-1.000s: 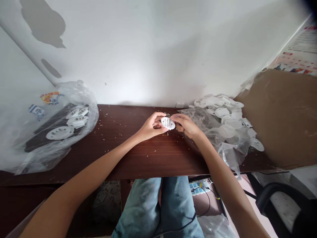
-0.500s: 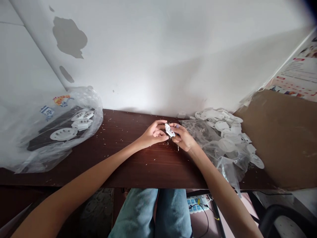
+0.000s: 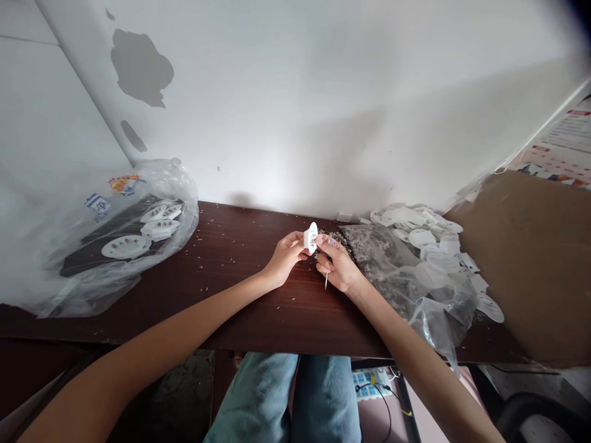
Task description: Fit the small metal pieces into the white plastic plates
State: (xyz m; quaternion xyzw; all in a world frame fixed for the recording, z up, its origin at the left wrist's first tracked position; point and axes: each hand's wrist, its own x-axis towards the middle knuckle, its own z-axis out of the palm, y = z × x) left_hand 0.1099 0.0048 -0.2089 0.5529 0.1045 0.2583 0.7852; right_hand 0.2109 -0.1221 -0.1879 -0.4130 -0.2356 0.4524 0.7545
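My left hand (image 3: pixel 285 258) grips a white oval plastic part (image 3: pixel 312 237) at its edge, above the table. The part stands on edge, and its face with dark slots is turned to the right. Against that face rest the thumb and fingertips of my right hand (image 3: pixel 338 266). A thin rod-like tool (image 3: pixel 326 282) is tucked in my right fingers, its pale end sticking out below; its kind I cannot make out. Just behind my right hand lies a heap of tiny metal-looking pieces (image 3: pixel 344 239), partly covered by my fingers.
On the left, a clear plastic bag (image 3: pixel 184 209) holds several slotted white parts (image 3: pixel 127 247). More white parts (image 3: pixel 422 237) are piled at right beside a plastic sheet (image 3: pixel 406 277) and a cardboard box (image 3: pixel 530 264). Small white bits dot the brown table (image 3: pixel 240 326). A power strip (image 3: pixel 372 384) lies below.
The white part has turned from lying tilted to upright on edge, its slotted face now toward my right hand. My left fingers have closed round its edge. The view has shifted slightly.
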